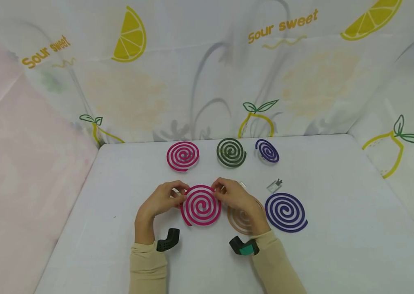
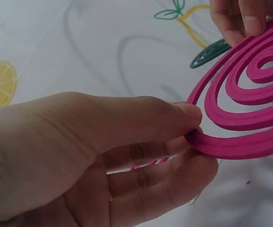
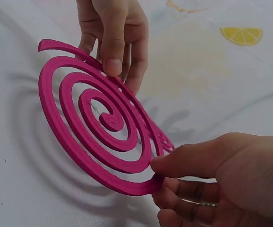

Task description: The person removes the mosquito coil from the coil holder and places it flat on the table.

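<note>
A pink mosquito coil (image 1: 202, 206) is held up flat above the table between both hands. My left hand (image 1: 163, 199) pinches its left rim, with the thumb on top and fingers beneath, as the left wrist view shows. On the opposite side my right hand (image 1: 234, 193) pinches the rim between thumb and fingers. In the right wrist view the coil (image 3: 112, 122) is tilted, its loose outer end near the left hand (image 3: 113, 38). A brown coil (image 1: 243, 215) lies partly hidden under the right hand and wrist. Beside it is a dark blue coil (image 1: 286, 210).
Along the back stand another pink coil (image 1: 183, 155), a green coil (image 1: 231, 151) and a tilted dark blue coil (image 1: 268, 151). A small metal piece (image 1: 274, 186) lies above the front blue coil. Printed cloth (image 1: 192, 81) hangs behind the white table (image 1: 339, 245).
</note>
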A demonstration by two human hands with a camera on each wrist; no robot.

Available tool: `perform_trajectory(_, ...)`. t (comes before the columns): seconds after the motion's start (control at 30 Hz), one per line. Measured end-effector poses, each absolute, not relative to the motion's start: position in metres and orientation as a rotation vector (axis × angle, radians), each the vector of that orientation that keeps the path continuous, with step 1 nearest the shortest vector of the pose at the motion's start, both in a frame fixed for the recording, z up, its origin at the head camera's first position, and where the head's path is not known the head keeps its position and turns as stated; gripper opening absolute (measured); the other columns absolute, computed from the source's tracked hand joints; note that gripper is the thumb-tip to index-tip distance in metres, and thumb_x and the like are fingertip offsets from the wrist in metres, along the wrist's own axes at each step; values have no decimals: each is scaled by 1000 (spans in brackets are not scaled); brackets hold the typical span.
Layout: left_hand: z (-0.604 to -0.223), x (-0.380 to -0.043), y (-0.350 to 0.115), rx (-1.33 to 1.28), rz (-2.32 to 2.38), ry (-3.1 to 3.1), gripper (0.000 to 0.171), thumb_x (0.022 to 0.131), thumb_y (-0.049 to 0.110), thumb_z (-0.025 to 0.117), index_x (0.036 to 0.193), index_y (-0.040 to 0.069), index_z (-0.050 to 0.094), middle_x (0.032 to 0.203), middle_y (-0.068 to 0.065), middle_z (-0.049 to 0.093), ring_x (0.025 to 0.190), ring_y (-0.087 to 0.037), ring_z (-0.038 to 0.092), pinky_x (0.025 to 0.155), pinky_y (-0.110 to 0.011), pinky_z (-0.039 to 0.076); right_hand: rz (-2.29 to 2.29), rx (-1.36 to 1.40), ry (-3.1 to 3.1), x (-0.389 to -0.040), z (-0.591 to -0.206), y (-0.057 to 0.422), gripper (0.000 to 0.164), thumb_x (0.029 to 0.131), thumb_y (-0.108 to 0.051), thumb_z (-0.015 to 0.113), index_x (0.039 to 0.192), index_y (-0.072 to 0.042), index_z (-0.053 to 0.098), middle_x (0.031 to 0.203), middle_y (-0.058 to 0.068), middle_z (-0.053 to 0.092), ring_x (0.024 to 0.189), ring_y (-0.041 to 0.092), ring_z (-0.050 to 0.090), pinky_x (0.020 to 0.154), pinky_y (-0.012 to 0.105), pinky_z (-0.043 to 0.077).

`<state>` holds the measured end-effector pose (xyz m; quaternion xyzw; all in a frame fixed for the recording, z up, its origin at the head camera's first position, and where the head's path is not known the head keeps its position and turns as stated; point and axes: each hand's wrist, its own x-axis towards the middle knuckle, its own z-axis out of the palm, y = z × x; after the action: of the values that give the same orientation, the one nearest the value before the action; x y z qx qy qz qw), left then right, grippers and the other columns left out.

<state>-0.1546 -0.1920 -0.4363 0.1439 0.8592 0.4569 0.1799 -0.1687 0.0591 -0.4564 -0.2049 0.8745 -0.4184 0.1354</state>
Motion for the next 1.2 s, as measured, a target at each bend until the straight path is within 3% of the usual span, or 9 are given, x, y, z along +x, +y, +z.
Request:
perform_trajectory(0.2, -438, -154, -191, 419, 1241, 2418, 22, 88, 7, 62, 110, 4, 62, 93, -8, 62, 77, -15, 63, 68, -26, 55, -1237, -620, 2454, -168, -456, 60, 23, 90, -8, 58, 113, -10, 55, 87, 5, 58, 71, 11, 53, 60, 20, 46)
perform_trajectory(0.43, -441, -155, -189, 386, 1227, 2392, 20, 86, 7, 66, 106, 4, 61, 90, -8, 62, 80, -16, 59, 65, -27, 56, -1226, -686, 2431, -168, -454, 62, 18, 90, -6, 57, 108, -7, 56, 86, 7, 59, 71, 10, 54, 62, 20, 46)
perform_trajectory(1.2, -440, -153, -178, 475, 1034, 2399, 33, 84, 8, 68, 115, 14, 60, 91, -5, 58, 69, -13, 58, 65, -28, 49, -1128, -719, 2437, -169, -457, 63, 16, 87, -3, 55, 103, -6, 56, 80, 5, 58, 67, 9, 49, 60, 20, 43)
